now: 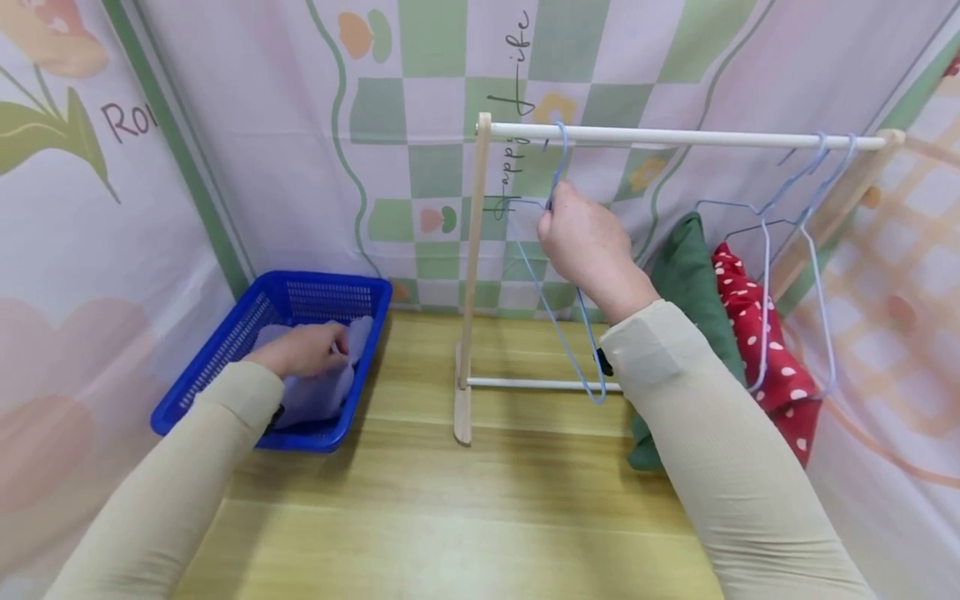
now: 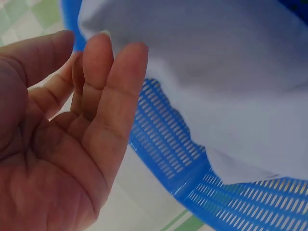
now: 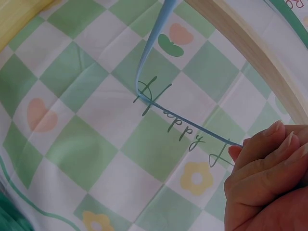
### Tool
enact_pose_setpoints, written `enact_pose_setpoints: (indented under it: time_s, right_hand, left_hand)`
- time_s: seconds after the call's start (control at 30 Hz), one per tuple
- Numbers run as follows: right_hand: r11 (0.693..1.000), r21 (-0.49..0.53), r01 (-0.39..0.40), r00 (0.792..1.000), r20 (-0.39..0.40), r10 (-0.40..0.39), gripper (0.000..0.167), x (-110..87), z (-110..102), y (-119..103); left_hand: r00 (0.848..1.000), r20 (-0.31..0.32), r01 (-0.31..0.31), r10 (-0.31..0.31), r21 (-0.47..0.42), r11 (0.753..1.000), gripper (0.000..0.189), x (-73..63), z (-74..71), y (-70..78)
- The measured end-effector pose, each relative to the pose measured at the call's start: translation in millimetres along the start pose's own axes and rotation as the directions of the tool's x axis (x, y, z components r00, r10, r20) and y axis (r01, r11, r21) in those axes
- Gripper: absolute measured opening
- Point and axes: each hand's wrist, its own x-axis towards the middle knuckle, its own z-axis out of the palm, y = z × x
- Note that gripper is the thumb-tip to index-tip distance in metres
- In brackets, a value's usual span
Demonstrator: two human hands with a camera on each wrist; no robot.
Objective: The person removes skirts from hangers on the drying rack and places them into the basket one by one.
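My left hand (image 1: 311, 348) hovers at a grey-lavender cloth (image 1: 313, 400) lying in the blue basket (image 1: 330, 286). The left wrist view shows the fingers (image 2: 118, 96) slightly bent beside the cloth (image 2: 216, 62), with nothing between them and the thumb. My right hand (image 1: 588, 246) grips a light blue wire hanger (image 1: 564, 150) just below its hook. That hook is at the rack's white top rail (image 1: 637, 135), near its left end. In the right wrist view, curled fingers (image 3: 264, 168) hold the hanger (image 3: 192, 120) at its neck; the fist hides the neck itself.
The wooden rack's left post (image 1: 474, 267) stands between basket and hanger. Toward the right end, a green garment (image 1: 697, 292) and a red polka-dot garment (image 1: 776, 362) hang on blue hangers. A patterned curtain (image 1: 435, 50) closes the back of the wooden tabletop (image 1: 420, 508).
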Motion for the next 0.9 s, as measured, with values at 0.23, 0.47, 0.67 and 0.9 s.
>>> enact_pose_setpoints:
  time_s: [0.23,0.47,0.67,0.9]
  right_hand:
    - [1.000,-0.002,0.002,1.000,-0.001,-0.002,0.032,0.9,0.9,0.3]
    - [1.000,-0.005,-0.001,1.000,-0.007,0.001,0.033,0.9,1.2,1.0]
    - [1.000,-0.003,-0.006,1.000,-0.008,0.006,0.033,0.6,1.6,1.9]
    - [1.000,0.005,0.004,1.000,-0.011,-0.004,0.033,0.7,1.9,1.5]
  left_hand:
    - [0.989,0.116,-0.098,0.087,0.088,0.991,0.027,8.7,13.2,-2.8]
    - [0.986,0.139,-0.116,0.089,0.202,0.972,0.023,10.2,16.9,2.8]
    - [0.994,0.108,-0.023,0.003,0.179,0.984,0.013,10.5,16.0,6.1]
    - [0.990,0.142,-0.036,0.020,0.113,0.993,0.020,10.3,15.7,7.7]
